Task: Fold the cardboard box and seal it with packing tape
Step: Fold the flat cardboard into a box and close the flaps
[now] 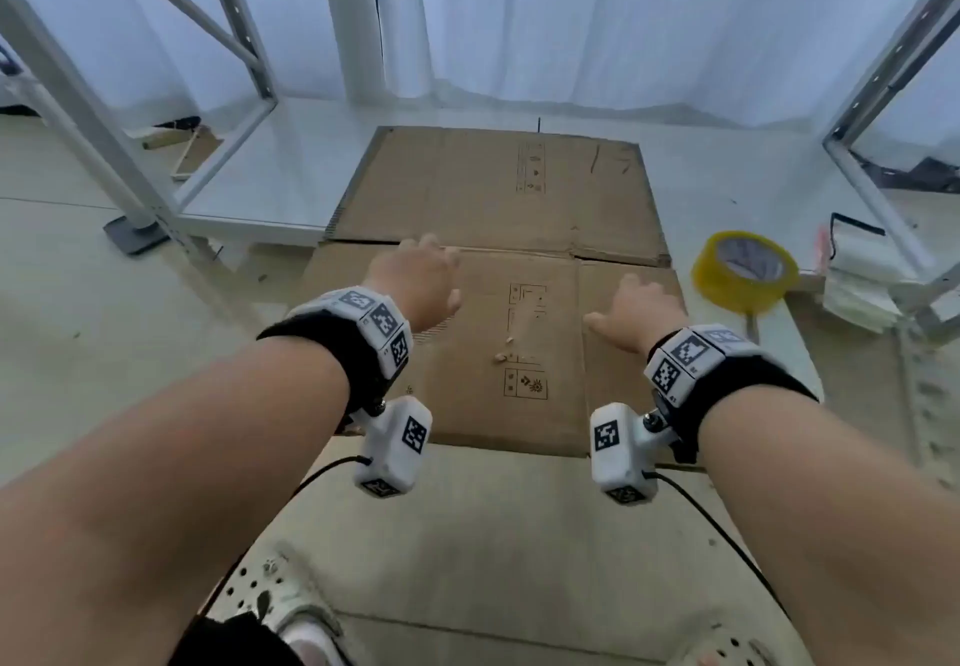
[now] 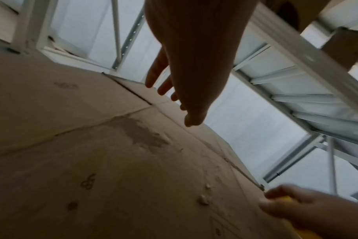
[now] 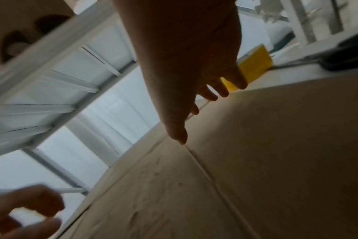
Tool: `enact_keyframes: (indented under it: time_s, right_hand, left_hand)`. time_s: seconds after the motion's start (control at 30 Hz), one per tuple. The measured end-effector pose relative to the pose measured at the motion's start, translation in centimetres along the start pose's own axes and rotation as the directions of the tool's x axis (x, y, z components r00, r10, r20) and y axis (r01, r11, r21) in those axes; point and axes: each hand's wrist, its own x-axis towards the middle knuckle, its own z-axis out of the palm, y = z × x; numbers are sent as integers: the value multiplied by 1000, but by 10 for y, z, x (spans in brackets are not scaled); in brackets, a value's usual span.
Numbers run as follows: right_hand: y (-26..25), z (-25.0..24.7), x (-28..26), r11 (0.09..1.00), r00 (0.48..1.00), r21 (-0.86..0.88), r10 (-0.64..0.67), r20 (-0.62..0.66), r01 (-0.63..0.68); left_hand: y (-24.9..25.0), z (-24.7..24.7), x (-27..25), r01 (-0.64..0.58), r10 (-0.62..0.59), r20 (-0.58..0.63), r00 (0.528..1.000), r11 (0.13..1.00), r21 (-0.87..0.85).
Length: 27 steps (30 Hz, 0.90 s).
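Observation:
A flattened brown cardboard box [image 1: 498, 270] lies on a low white platform, printed side up, its far flaps [image 1: 467, 182] spread flat. My left hand [image 1: 415, 280] hovers just above the box's left part near the crease, fingers relaxed and spread [image 2: 159, 76], holding nothing. My right hand [image 1: 634, 309] hovers over the box's right panel, fingers [image 3: 221, 87] extended, thumb [image 3: 178, 134] close to a fold line. A yellow roll of packing tape [image 1: 744, 270] lies on the platform to the right of the box, also visible as tape [image 3: 253, 63] beyond my right fingers.
White metal rack frames stand at the left [image 1: 130, 145] and the right [image 1: 883, 171], with white curtains behind. A stack of white paper [image 1: 857, 280] sits right of the tape. My feet in white perforated shoes [image 1: 280, 603] stand on the beige floor below.

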Motion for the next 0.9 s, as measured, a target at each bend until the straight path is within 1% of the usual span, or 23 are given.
enact_keyframes:
  time_s: [0.03, 0.1, 0.13, 0.2, 0.23, 0.33, 0.4, 0.47, 0.53, 0.6, 0.67, 0.8, 0.83, 0.87, 0.9]
  right_hand:
    - [3, 5, 2, 998, 998, -4, 57, 38, -57]
    - [11, 13, 13, 987, 984, 0, 162, 75, -163]
    - [16, 16, 18, 975, 971, 21, 216, 101, -220]
    - [21, 17, 26, 952, 945, 59, 289, 153, -301]
    - [22, 16, 30, 948, 942, 69, 299, 152, -311]
    - [24, 11, 37, 948, 951, 84, 304, 56, -308]
    - [27, 7, 39, 927, 942, 173, 334, 25, -333]
    - [29, 1, 43, 898, 949, 316, 313, 29, -306]
    - [29, -5, 41, 866, 957, 417, 289, 34, -276]
    - [26, -12, 38, 822, 963, 515, 267, 27, -243]
    - [21, -16, 31, 760, 974, 617, 218, 57, -205]
    - [12, -24, 6, 655, 992, 747, 51, 112, -118]
    - [8, -25, -2, 645, 993, 757, 18, 119, -102]
    - [5, -26, -8, 646, 995, 760, -11, 98, -68]
    - [1, -27, -11, 668, 998, 743, -16, 66, -38]
  left_hand:
    - [-4, 5, 2, 54, -54, 66, 996, 998, -6]
    - [-15, 20, 10, 130, -127, 147, 981, 992, -10]
    - [-22, 28, 15, 157, -153, 180, 972, 988, -3]
    - [-27, 36, 26, 199, -181, 248, 952, 979, -48]
    - [-27, 39, 31, 221, -191, 281, 941, 972, -80]
    - [-14, 44, 40, 256, -192, 357, 914, 956, -141]
    - [-5, 44, 40, 231, -168, 363, 916, 963, -139]
    - [-1, 45, 39, 184, -125, 365, 923, 974, -132]
    - [0, 45, 36, 141, -79, 371, 925, 980, -142]
    - [-2, 45, 32, 98, -36, 371, 928, 984, -150]
    - [-2, 41, 25, 50, 14, 376, 927, 986, -161]
    - [3, 27, 9, -61, 110, 420, 901, 990, -129]
    - [5, 24, 5, -88, 130, 438, 889, 990, -114]
    - [7, 20, 2, -112, 147, 448, 882, 988, -105]
    - [8, 15, 2, -126, 153, 453, 878, 988, -90]
